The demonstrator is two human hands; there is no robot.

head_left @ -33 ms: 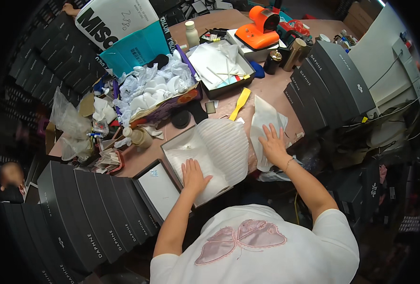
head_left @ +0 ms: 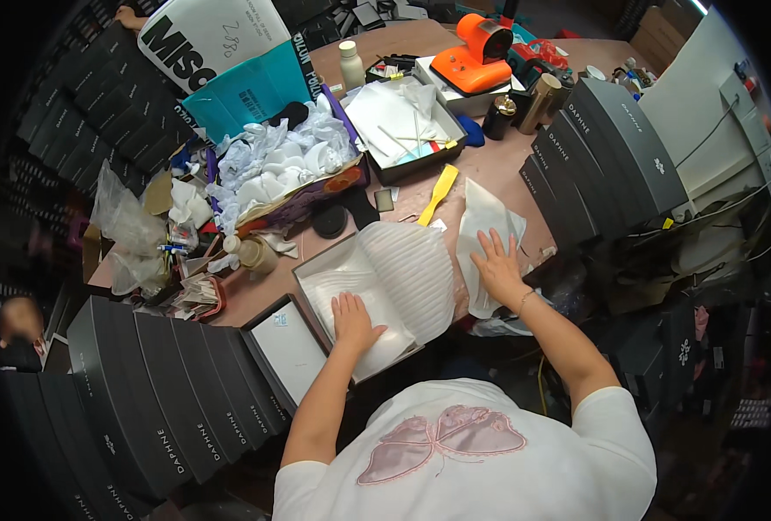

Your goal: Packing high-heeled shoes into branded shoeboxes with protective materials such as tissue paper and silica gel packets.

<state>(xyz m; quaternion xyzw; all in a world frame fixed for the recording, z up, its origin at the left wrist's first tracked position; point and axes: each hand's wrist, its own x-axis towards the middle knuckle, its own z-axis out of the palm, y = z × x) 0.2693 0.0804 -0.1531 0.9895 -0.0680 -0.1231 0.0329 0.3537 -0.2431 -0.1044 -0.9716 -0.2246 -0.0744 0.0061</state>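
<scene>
My left hand (head_left: 357, 323) lies flat, fingers stretched out, on white wrapping (head_left: 333, 286) inside an open shoebox (head_left: 300, 280). What lies beneath that wrapping is hidden. A ribbed white foam sheet (head_left: 410, 271) folds out over the box's right side onto the table. To its right, my right hand (head_left: 500, 273) rests with fingers spread on a flat white paper or pouch (head_left: 484, 217); which of the two I cannot tell. Left of the box is a dark-rimmed box part (head_left: 288, 349) with a pale inside. Neither hand grips anything.
Dark shoeboxes (head_left: 177, 391) stand in a row at the near left, with more (head_left: 611, 156) at the right. Beyond the foam lie a yellow scraper-like tool (head_left: 438, 194) and a carton of crumpled tissue (head_left: 285, 161). An orange device (head_left: 472, 65) stands farther back.
</scene>
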